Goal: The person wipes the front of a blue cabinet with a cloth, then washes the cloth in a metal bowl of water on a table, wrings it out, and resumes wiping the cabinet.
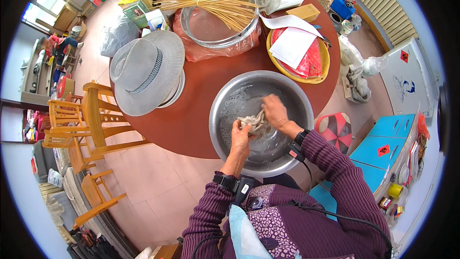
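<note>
A wide metal basin stands at the near edge of the round red-brown table, with foamy water in it. Over the basin, my left hand grips one end of a wet, crumpled beige cloth. My right hand is closed on the other side of the same cloth, its fingers slightly blurred. Between the two hands the cloth is bunched up. How much of it dips into the water I cannot tell.
Left of the basin a grey hat rests on round containers. Beyond are a bundle of thin sticks on a clear round vessel and a yellow basket holding papers. Wooden chairs stand left; a blue cabinet stands right. A person sits far left.
</note>
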Demonstrator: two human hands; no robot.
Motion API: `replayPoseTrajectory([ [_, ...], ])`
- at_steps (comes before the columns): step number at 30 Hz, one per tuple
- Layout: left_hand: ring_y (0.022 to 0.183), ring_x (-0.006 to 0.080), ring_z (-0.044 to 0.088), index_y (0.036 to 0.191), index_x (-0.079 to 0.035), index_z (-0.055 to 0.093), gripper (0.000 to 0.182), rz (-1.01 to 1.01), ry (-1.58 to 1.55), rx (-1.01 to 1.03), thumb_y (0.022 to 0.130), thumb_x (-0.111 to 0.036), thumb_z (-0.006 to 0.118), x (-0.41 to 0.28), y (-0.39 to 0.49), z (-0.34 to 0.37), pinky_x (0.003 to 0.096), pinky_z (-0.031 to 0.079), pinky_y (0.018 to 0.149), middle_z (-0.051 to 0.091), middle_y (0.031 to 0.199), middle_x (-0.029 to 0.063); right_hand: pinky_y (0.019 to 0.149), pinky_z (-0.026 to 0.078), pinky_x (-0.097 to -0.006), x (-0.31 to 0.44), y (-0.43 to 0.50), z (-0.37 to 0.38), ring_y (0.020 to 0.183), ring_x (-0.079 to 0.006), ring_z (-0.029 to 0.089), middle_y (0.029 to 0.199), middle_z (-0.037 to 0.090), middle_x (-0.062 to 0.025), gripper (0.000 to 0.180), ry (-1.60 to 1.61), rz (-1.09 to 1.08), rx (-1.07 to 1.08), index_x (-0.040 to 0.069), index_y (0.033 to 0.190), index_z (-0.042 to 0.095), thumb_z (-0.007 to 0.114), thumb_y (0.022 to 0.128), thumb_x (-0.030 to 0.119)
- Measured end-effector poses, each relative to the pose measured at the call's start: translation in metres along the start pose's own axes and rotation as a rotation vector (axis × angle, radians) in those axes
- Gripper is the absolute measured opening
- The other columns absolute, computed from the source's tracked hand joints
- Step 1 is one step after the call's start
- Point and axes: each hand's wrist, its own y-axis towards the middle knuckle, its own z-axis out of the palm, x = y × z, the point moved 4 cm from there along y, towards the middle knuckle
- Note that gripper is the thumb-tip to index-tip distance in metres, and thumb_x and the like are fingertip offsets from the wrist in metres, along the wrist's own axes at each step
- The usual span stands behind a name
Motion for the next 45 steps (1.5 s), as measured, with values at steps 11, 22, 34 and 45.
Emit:
replayPoseTrajectory([
  [11, 0.094, 0.0246, 0.057, 0.109, -0.006, 0.051, 0.035, -0.256, -0.193, -0.005, 0.090, -0.035, 0.050, 0.038, 0.038, -0.015, 0.0440, 0.049, 0.078, 0.058, 0.101, 0.0087, 0.073, 0.048, -0.0336, 0.021, -0.027, 0.016, 0.080, -0.0219, 0.063, 0.088, 0.065, -0.0119, 0.016, 0.803, 0.344, 0.484, 0.007, 0.091, 0.064, 0.056, 0.080, 0.015],
  [22, 0.084, 0.0185, 0.061, 0.104, -0.007, 0.054, 0.026, -0.142, -0.206, 0.058, 0.093, -0.030, 0.048, 0.031, 0.007, 0.015, 0.0358, 0.053, 0.070, 0.060, 0.096, 0.0053, 0.067, 0.049, -0.0414, 0.042, -0.014, -0.007, 0.079, -0.0323, 0.059, 0.090, 0.057, -0.0097, 0.016, 0.252, -0.035, 0.068, 0.011, 0.095, 0.058, 0.054, 0.080, 0.012],
  [34, 0.094, 0.0248, 0.058, 0.105, -0.003, 0.051, 0.030, -0.140, -0.176, -0.063, 0.086, -0.026, 0.054, 0.033, 0.024, -0.020, 0.0472, 0.050, 0.078, 0.057, 0.099, 0.0106, 0.080, 0.047, -0.0370, -0.011, -0.014, 0.033, 0.089, -0.0286, 0.061, 0.094, 0.064, -0.0155, 0.028, 0.633, 0.334, 0.635, 0.006, 0.096, 0.064, 0.062, 0.069, 0.014],
  [45, 0.091, 0.0178, 0.060, 0.108, -0.007, 0.054, 0.025, -0.280, -0.364, 0.139, 0.094, -0.026, 0.047, 0.034, 0.019, 0.021, 0.0323, 0.050, 0.079, 0.060, 0.099, 0.0070, 0.065, 0.050, -0.0374, 0.076, -0.014, -0.026, 0.083, -0.0268, 0.060, 0.084, 0.058, -0.0073, 0.014, 0.213, -0.155, 0.043, 0.008, 0.091, 0.058, 0.054, 0.077, 0.010],
])
